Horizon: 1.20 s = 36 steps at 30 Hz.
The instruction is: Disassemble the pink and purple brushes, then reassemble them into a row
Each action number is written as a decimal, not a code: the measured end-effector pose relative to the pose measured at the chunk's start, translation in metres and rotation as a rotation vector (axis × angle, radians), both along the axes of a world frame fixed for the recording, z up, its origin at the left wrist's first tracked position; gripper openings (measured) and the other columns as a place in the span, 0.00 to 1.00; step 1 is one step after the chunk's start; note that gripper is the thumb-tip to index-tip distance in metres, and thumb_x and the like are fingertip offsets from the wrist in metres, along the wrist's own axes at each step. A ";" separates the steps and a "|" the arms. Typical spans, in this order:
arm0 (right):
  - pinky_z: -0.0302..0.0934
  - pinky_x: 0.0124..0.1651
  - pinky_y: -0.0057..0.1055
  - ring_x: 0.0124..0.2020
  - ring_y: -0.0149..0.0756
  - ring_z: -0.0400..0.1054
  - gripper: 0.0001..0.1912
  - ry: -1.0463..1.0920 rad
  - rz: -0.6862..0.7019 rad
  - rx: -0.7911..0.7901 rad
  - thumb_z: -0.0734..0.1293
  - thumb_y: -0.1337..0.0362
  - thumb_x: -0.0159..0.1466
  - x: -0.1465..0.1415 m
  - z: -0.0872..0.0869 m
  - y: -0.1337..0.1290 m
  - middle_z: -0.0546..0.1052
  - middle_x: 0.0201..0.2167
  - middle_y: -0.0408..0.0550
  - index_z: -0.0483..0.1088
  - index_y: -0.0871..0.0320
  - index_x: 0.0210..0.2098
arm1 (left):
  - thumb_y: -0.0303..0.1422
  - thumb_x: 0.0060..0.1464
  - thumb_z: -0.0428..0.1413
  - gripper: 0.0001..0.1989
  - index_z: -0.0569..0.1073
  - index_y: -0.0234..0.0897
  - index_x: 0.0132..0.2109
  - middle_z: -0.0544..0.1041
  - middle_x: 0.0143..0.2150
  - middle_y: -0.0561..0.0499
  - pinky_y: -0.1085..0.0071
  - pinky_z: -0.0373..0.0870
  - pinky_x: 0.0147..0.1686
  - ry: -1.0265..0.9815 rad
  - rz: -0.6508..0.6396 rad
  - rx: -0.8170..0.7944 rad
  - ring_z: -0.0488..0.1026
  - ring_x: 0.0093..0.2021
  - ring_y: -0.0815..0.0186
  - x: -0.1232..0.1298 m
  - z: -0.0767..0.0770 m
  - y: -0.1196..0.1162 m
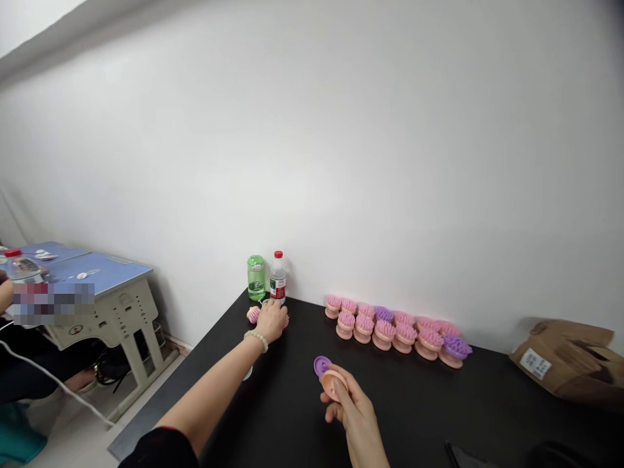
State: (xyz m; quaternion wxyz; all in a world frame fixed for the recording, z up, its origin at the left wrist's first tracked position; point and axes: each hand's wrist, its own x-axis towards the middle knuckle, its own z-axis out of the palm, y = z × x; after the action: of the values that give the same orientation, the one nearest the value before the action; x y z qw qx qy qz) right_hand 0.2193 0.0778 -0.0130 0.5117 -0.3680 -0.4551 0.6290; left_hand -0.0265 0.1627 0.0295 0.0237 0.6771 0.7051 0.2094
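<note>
My right hand (348,406) pinches a round peach-coloured scalp brush base (334,386) between thumb and fingers, its hollow side facing me. Just beyond it is a purple disc (322,366) with a small raised centre; I cannot tell whether it lies on the table or touches the base. My left hand (272,320), with a beaded bracelet on the wrist, reaches to the far left of the table. Its fingers curl downward and their tips are hidden. Beside them sits a small pink bristled piece (253,314), and more pink shows at the other side.
Two rows of assembled scalp brushes (384,333), mostly pink, stand along the wall on the black table (292,416). A green bottle (256,278) and a red-capped bottle (277,278) stand behind my left hand. A brown paper bag (565,361) lies right. Another person sits at a blue desk (112,273).
</note>
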 end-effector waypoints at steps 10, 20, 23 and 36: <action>0.69 0.34 0.32 0.40 0.40 0.70 0.27 0.226 0.032 -0.114 0.76 0.48 0.53 0.004 0.010 -0.002 0.77 0.45 0.51 0.77 0.56 0.47 | 0.39 0.51 0.63 0.22 0.70 0.32 0.49 0.78 0.42 0.45 0.67 0.73 0.42 -0.859 -0.238 0.036 0.76 0.42 0.60 0.027 0.001 -0.087; 0.56 0.20 0.25 0.24 0.32 0.62 0.25 0.001 0.097 -0.112 0.74 0.43 0.52 -0.003 0.001 -0.006 0.70 0.25 0.44 0.77 0.59 0.35 | 0.37 0.53 0.57 0.15 0.73 0.38 0.47 0.75 0.46 0.45 0.64 0.71 0.43 -0.344 0.092 0.181 0.73 0.45 0.57 -0.041 0.027 -0.166; 0.57 0.19 0.26 0.25 0.33 0.64 0.26 -0.045 0.096 -0.088 0.74 0.43 0.51 -0.007 -0.005 -0.006 0.72 0.26 0.46 0.78 0.60 0.34 | 0.36 0.54 0.57 0.14 0.73 0.39 0.48 0.74 0.45 0.45 0.63 0.70 0.46 -0.268 0.090 0.114 0.73 0.45 0.56 -0.042 0.015 -0.161; 0.56 0.20 0.27 0.15 0.28 0.60 0.24 -0.341 0.059 0.095 0.71 0.43 0.53 -0.006 -0.025 0.004 0.72 0.20 0.41 0.77 0.59 0.35 | 0.28 0.48 0.59 0.23 0.67 0.42 0.52 0.71 0.53 0.48 0.64 0.63 0.52 -0.129 0.116 0.004 0.68 0.53 0.56 -0.030 -0.027 -0.137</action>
State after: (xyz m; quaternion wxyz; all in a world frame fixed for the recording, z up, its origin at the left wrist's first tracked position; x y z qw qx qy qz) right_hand 0.2136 0.0818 -0.0382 0.4252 -0.4313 -0.5753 0.5498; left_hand -0.0568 0.0256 0.0030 0.0555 0.6201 0.7397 0.2552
